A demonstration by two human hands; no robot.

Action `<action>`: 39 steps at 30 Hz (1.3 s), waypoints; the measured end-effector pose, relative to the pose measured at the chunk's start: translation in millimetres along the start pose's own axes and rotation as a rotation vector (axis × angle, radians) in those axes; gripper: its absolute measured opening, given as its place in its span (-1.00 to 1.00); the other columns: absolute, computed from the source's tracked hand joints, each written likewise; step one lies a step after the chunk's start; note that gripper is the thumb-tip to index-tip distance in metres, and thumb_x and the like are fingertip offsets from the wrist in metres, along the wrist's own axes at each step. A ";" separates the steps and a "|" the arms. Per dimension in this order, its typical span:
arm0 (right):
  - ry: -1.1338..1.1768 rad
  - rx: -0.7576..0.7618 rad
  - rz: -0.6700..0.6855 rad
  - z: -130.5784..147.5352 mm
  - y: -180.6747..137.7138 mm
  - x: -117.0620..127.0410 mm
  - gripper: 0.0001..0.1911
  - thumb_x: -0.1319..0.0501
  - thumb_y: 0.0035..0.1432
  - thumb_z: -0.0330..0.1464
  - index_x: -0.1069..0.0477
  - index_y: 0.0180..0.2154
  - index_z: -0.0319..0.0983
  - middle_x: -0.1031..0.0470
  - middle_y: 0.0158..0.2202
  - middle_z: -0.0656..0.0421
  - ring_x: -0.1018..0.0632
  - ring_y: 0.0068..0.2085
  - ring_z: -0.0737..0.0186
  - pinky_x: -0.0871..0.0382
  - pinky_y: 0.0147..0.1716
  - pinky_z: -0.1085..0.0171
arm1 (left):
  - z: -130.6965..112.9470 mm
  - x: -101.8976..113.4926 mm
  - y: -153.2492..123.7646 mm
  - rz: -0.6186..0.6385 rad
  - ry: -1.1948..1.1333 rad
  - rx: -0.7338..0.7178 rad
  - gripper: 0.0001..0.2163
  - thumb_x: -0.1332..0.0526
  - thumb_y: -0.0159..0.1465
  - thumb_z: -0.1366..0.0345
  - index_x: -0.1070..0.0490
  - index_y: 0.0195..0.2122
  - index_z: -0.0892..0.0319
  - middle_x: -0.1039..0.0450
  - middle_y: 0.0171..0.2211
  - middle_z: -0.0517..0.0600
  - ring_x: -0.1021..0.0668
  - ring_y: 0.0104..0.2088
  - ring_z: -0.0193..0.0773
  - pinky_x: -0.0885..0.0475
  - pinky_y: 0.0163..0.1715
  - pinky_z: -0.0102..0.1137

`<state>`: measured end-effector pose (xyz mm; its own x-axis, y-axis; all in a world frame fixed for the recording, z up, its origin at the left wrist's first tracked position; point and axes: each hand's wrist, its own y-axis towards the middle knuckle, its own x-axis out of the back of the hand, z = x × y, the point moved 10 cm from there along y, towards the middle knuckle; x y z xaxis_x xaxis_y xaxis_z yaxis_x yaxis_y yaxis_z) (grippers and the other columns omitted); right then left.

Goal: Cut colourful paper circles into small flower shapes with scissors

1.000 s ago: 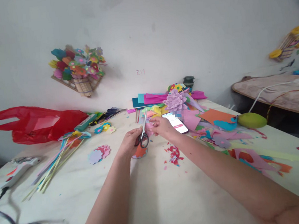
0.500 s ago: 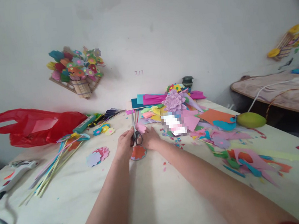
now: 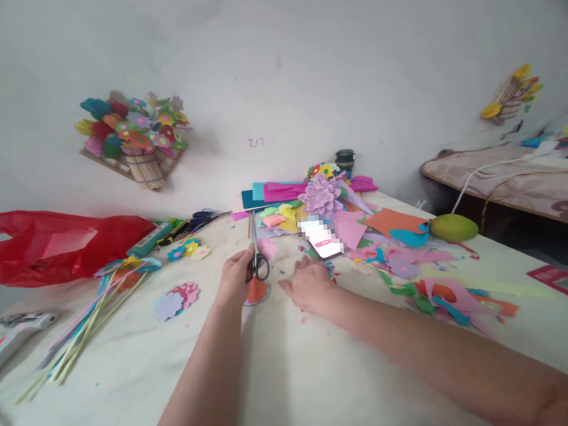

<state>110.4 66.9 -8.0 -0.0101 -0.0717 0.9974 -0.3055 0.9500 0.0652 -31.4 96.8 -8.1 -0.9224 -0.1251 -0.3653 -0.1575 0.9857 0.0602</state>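
Observation:
Black-handled scissors (image 3: 255, 250) are in my left hand (image 3: 234, 275), its fingers closed round them and the blades pointing away towards the wall. Just right of the blades, a pink cut-out piece (image 3: 268, 248) lies on the table. Below the handles is an orange round piece (image 3: 258, 289), partly covered by my left hand and the scissors. My right hand (image 3: 311, 284) rests palm down on the table, thumb out to the left, with nothing seen in it. Beyond its fingers lies a phone (image 3: 323, 243) with a lit, partly blurred screen.
Flower cut-outs (image 3: 176, 300), paper-strip stems (image 3: 93, 322), a glue gun (image 3: 12, 339) and a red plastic bag (image 3: 61, 244) are on the left. Coloured scraps (image 3: 447, 298), a purple flower (image 3: 321, 194) and a yellow-green oval object (image 3: 453, 227) are to the right.
My right hand has moved right and nearer me, away from the pink piece and the scissors. My left hand still holds the scissors. The view has turned slightly right.

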 end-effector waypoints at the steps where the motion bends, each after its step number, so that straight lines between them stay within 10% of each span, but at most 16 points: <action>1: -0.023 0.026 0.072 0.2 -7.9 -1.7 -0.48 0.04 0.25 -0.22 -0.48 -0.14 -0.53 -0.44 -0.12 -0.38 -0.46 -0.04 -0.27 -0.26 -0.14 -0.13 | 1.1 0.0 0.3 0.002 0.001 0.006 -0.77 -0.36 -0.09 0.19 -0.42 -0.60 0.25 -0.36 -0.69 -0.07 -0.33 -0.69 -0.43 -0.12 -0.70 -0.50; 4: -0.007 0.070 0.084 1.9 -30.2 5.7 -0.58 0.06 0.25 -0.37 -0.53 -0.23 -0.43 -0.52 -0.27 -0.28 -0.54 -0.19 -0.17 -0.33 -0.27 -0.08 | 2.6 -1.7 0.8 0.006 -0.003 0.012 -0.77 -0.36 -0.08 0.19 -0.41 -0.61 0.25 -0.33 -0.71 -0.08 -0.30 -0.70 -0.45 -0.09 -0.71 -0.50; 7: 0.078 0.109 -0.130 10.6 -46.9 21.0 -0.43 0.06 0.25 -0.20 -0.31 0.08 -0.52 -0.25 0.11 -0.37 -0.34 0.10 -0.25 -0.23 -0.05 -0.12 | 2.2 -5.7 0.4 0.018 -0.003 0.008 -0.77 -0.37 -0.08 0.20 -0.41 -0.61 0.25 -0.33 -0.71 -0.09 -0.28 -0.71 -0.47 -0.07 -0.71 -0.50; 15: 0.217 0.320 -0.019 13.1 -56.5 -17.5 -0.29 0.20 0.27 -0.06 0.03 0.27 -0.40 0.11 0.32 -0.04 0.06 0.32 0.04 0.25 0.25 -0.01 | -0.8 -5.8 -2.8 0.020 0.005 0.004 -0.76 -0.37 -0.10 0.18 -0.43 -0.59 0.26 -0.38 -0.68 -0.06 -0.34 -0.68 -0.43 -0.16 -0.68 -0.50; 26: -0.148 0.009 -0.034 -77.2 -71.1 4.5 -0.50 0.00 0.23 -0.27 -0.38 0.02 -0.52 -0.35 0.04 -0.32 -0.28 0.16 -0.23 0.10 0.18 -0.13 | -2.0 -12.0 -5.0 0.029 0.000 0.017 -0.78 -0.36 -0.09 0.21 -0.44 -0.60 0.28 -0.40 -0.67 -0.02 -0.35 -0.67 -0.42 -0.17 -0.67 -0.49; 33: 0.293 0.537 0.036 18.9 -118.5 4.6 -0.36 0.16 0.29 -0.12 0.01 0.28 -0.33 0.11 0.32 0.03 0.06 0.32 0.15 0.18 0.26 0.11 | 2.7 -17.9 -3.7 0.041 0.016 0.017 -0.82 -0.34 -0.07 0.24 -0.45 -0.59 0.27 -0.42 -0.64 -0.01 -0.40 -0.63 -0.36 -0.23 -0.63 -0.47; 39: 0.214 0.377 0.044 -31.4 -95.7 -17.8 -0.37 0.18 0.30 -0.13 0.03 0.28 -0.31 0.09 0.32 0.03 0.02 0.31 0.13 0.14 0.24 0.05 | 1.4 -21.8 -5.7 0.072 0.023 0.013 -0.80 -0.35 -0.08 0.21 -0.49 -0.55 0.27 -0.44 -0.60 0.01 -0.42 -0.61 -0.36 -0.24 -0.62 -0.46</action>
<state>169.7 -13.2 -31.0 0.1548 0.0689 0.9855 -0.6361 0.7702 0.0461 -9.9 94.1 -1.8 -0.9392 -0.0560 -0.3388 -0.0858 0.9936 0.0736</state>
